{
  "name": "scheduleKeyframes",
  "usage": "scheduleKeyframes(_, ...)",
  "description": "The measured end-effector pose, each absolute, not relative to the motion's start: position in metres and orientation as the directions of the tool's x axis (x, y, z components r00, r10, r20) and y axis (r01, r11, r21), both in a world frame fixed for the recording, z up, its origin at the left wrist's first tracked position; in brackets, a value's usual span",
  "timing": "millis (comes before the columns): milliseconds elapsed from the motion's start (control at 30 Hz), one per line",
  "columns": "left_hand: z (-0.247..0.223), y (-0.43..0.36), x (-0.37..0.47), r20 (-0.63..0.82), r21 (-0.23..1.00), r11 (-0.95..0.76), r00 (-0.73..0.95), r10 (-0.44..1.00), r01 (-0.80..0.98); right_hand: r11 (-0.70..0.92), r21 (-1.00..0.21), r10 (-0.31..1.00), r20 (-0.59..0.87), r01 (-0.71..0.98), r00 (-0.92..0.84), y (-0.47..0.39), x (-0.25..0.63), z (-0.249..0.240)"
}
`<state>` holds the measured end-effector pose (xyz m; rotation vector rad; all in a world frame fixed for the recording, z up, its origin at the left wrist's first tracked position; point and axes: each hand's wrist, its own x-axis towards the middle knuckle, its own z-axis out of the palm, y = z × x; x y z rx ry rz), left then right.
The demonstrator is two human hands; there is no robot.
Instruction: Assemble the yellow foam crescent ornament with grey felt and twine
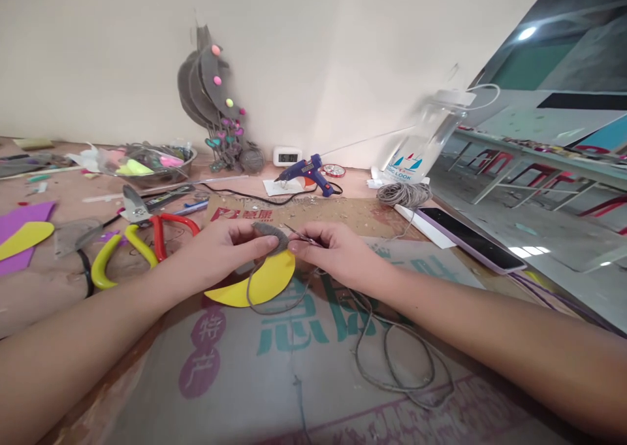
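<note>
My left hand [240, 246] is closed, pinching a yellow foam crescent [267, 281] near its upper end. Grey cord [270, 231] wraps that upper part in close turns, while the lower tip stays bare yellow. Just beside it, my right hand [337, 252] has thumb and fingers pressed together on grey cord; a thin, dark, pointed piece sticks out of this pinch, too small to identify. One strand hangs in a loop across the crescent. More cord [386, 373] trails under my right wrist and lies in loose loops on the printed plastic sheet [235, 393].
Pliers [157, 236] with red and yellow handles lie left, near purple foam [24, 236] and a filled metal bowl [186, 161]. Behind are a blue glue gun [308, 170], clock [288, 156] and hanging grey crescent ornament [200, 85]. A bottle [426, 138], cord bundle [404, 195] and phone [470, 239] stand right.
</note>
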<state>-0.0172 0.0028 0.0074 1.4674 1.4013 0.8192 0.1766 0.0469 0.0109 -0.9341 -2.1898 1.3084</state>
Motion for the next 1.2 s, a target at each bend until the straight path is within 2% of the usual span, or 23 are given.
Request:
scheduleKeyframes(167, 0.012, 0.000, -0.016, -0.160, 0.912, 0.106, 0.105, 0.982, 0.396, 0.337, -0.892, 0.722, 0.040, 0.301, -0.690, 0.047, 0.177, 0.011)
scheduleKeyframes(367, 0.012, 0.000, -0.014, -0.143, 0.904, 0.086, 0.106, 0.984, 0.418, 0.352, -0.866, 0.753, 0.037, 0.356, -0.657, 0.045, 0.174, 0.011)
scheduleKeyframes(467, 0.012, 0.001, -0.014, -0.140, 0.912, 0.081, 0.119, 0.983, 0.403, 0.402, -0.846, 0.729, 0.065, 0.349, -0.681, 0.045, 0.176, 0.011)
scheduleKeyframes(533, 0.012, 0.001, -0.015, -0.141, 0.915, 0.083, 0.122, 0.982, 0.394, 0.488, -0.808, 0.697, 0.133, 0.330, -0.704, 0.047, 0.179, 0.013)
scheduleKeyframes(600, 0.010, 0.001, -0.017, -0.148, 0.915, 0.091, 0.115, 0.982, 0.394, 0.627, -0.712, 0.651, 0.256, 0.316, -0.715, 0.050, 0.186, 0.015)
scheduleKeyframes(700, 0.007, 0.002, -0.020, -0.159, 0.906, 0.108, 0.094, 0.983, 0.409, 0.832, -0.435, 0.531, 0.448, 0.343, -0.719, 0.056, 0.197, 0.017)
scheduleKeyframes(800, 0.004, 0.003, -0.021, -0.155, 0.900, 0.107, 0.080, 0.985, 0.423, 0.903, -0.158, 0.419, 0.526, 0.399, -0.740, 0.061, 0.203, 0.016)
scheduleKeyframes(867, 0.004, 0.004, -0.021, -0.137, 0.908, 0.086, 0.097, 0.986, 0.410, 0.907, -0.044, 0.376, 0.535, 0.420, -0.757, 0.062, 0.204, 0.014)
scheduleKeyframes(1000, 0.004, 0.006, -0.020, -0.122, 0.927, 0.071, 0.117, 0.986, 0.369, 0.912, 0.064, 0.313, 0.531, 0.406, -0.787, 0.060, 0.202, 0.013)
scheduleKeyframes(1200, 0.007, 0.004, -0.019, -0.160, 0.915, 0.113, 0.091, 0.983, 0.387, 0.922, 0.077, 0.287, 0.520, 0.379, -0.805, 0.059, 0.201, 0.012)
